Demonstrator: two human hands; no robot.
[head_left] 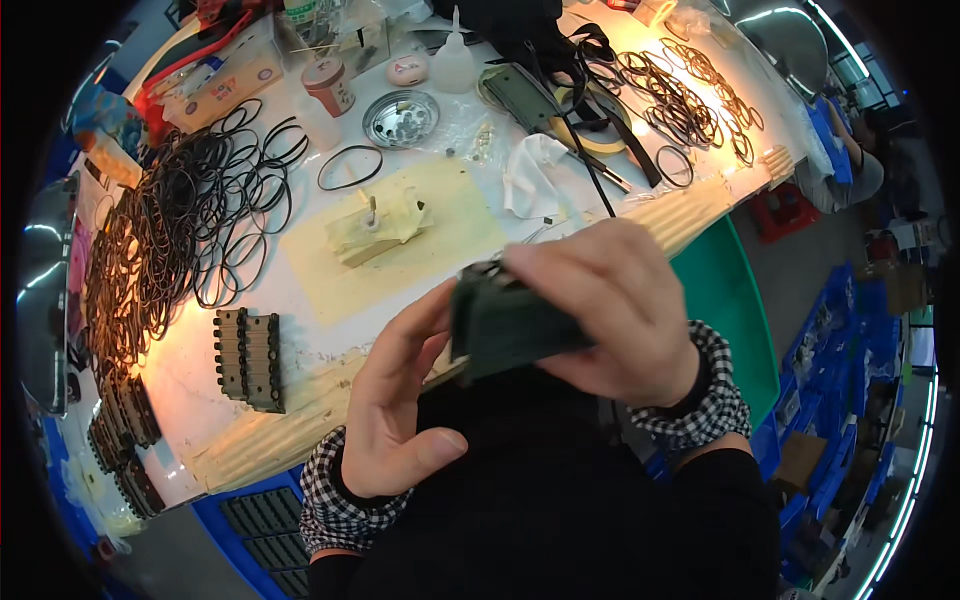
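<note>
A dark green, box-like housing (515, 325), slightly blurred, is held above the table's near edge. My right hand (625, 310) grips it from the right, with the fingers bent over its upper side. At its left edge the fingers of my left hand (390, 410) bear against it, partly hidden behind, while that thumb stands away from it. Beyond the hands, a tape-wrapped block (375, 230) with a small upright peg rests on a yellow sheet (325, 290). A single black rubber ring (350, 183) lies behind the block.
Black rubber rings heap at left (180, 215) and right (675, 100). Dark ribbed parts (248, 360) stand near left. Farther back are a metal dish (400, 120), a squeeze bottle (455, 65) and a white cloth (530, 178). Corrugated padding (270, 440) lines the near edge; a green bin (735, 310) sits right.
</note>
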